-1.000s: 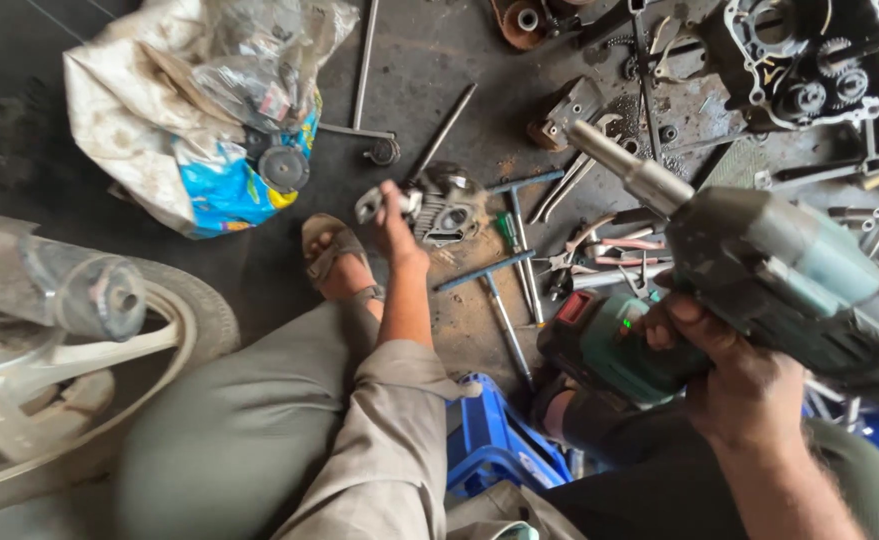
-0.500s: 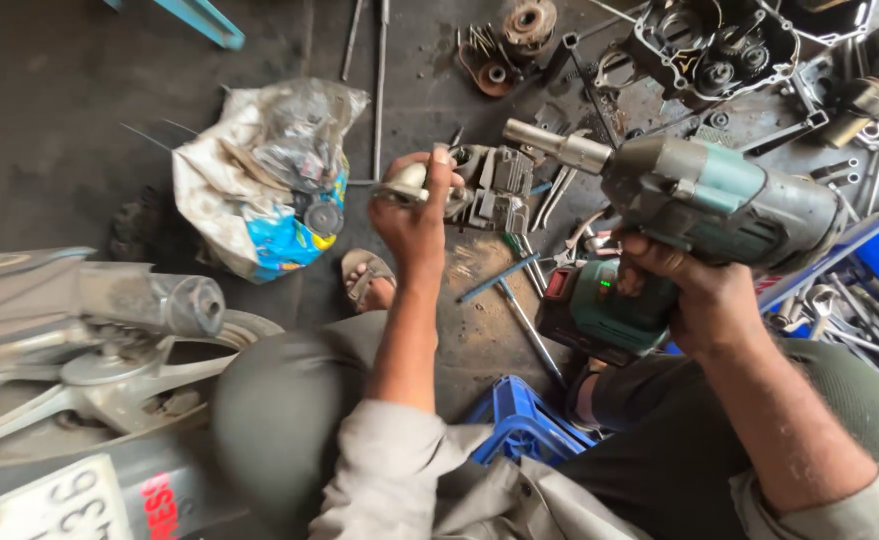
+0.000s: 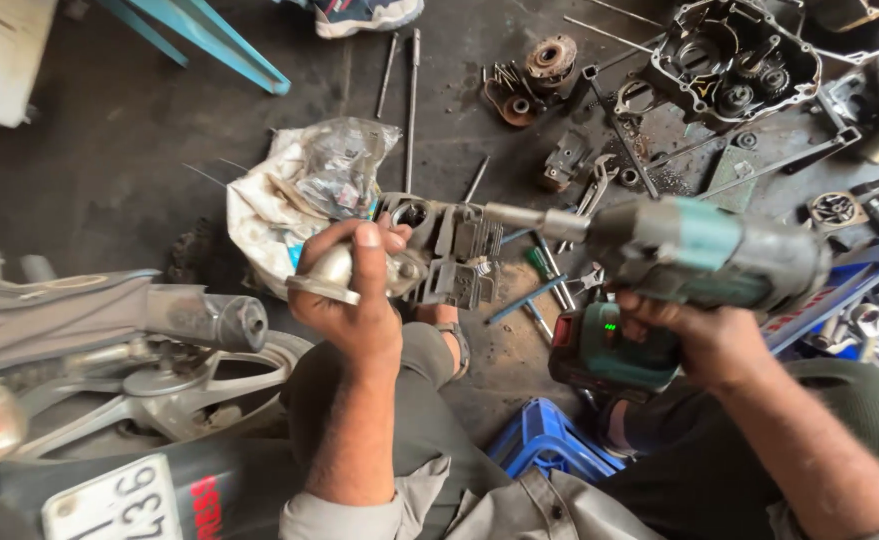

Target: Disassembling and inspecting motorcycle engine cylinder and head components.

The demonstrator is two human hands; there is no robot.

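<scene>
My left hand (image 3: 354,300) grips a grey metal brake caliper (image 3: 439,255), lifted over my knee. Its silver bracket end sits in my palm and its dark pad end points right. My right hand (image 3: 704,345) holds a green and black cordless impact wrench (image 3: 699,265) by its handle. The wrench's long socket tip (image 3: 529,217) points left and touches the top of the caliper. A green light glows on the battery base.
A crumpled plastic bag (image 3: 304,195) lies behind the caliper. Spanners, rods and screwdrivers (image 3: 544,290) litter the dark floor. An open engine casing (image 3: 734,55) sits at the top right. A motorcycle rear wheel and exhaust (image 3: 159,340) fill the left. A blue stool (image 3: 549,445) stands under me.
My left hand picked the caliper up off the floor and raised it toward me. The wrench swung left until its tip met the caliper.
</scene>
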